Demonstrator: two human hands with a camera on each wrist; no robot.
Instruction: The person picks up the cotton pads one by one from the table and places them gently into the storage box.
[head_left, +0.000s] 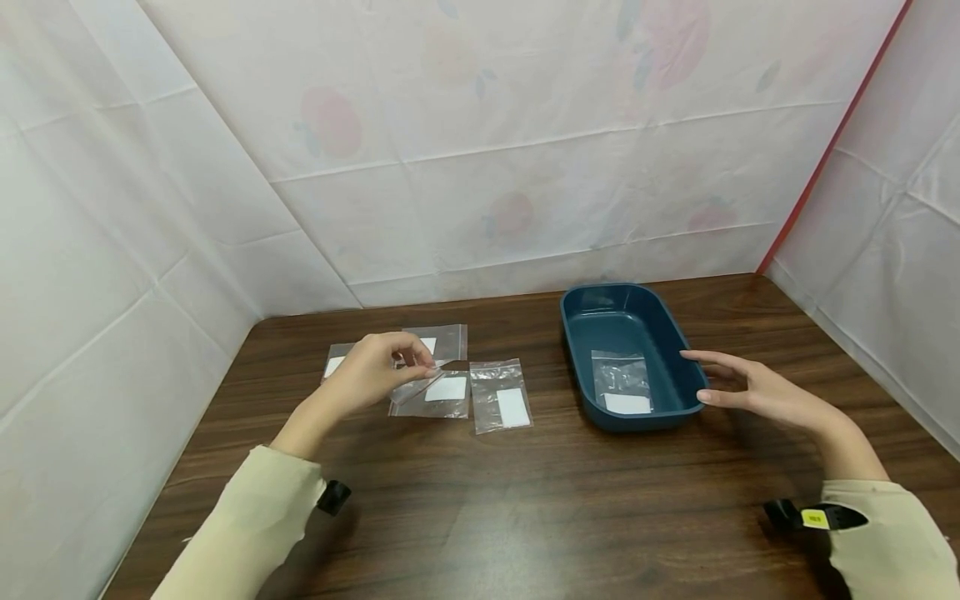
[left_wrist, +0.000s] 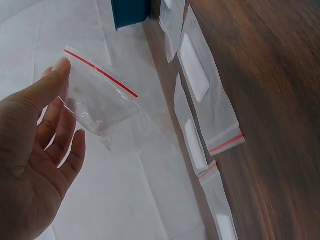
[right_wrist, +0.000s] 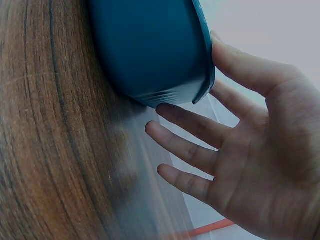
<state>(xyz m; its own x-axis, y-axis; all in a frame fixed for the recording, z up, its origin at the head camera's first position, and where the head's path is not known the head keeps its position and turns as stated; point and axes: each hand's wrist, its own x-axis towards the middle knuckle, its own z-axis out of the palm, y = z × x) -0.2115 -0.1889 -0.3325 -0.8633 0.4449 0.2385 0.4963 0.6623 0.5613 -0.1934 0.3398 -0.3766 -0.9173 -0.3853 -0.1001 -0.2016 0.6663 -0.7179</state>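
Observation:
My left hand (head_left: 382, 362) pinches a clear zip bag (left_wrist: 102, 95) with a red seal line between thumb and fingertip, raised above the table. Beneath and around it lie several flat zip bags with white pieces inside, among them one bag (head_left: 487, 379) to its right and another bag (head_left: 450, 333) behind. My right hand (head_left: 765, 392) is at the right rim of a dark blue plastic bin (head_left: 611, 325), with thumb and forefinger at the edge and the other fingers spread loosely. Inside the bin rests a zip bag (head_left: 621, 375) with a white piece.
The bin stands on a dark wood-grain table (head_left: 495, 517). A white fruit-print cloth (head_left: 480, 150) hangs behind the table, with pale cloth on both sides. A red strip (head_left: 832, 150) runs down the back right corner.

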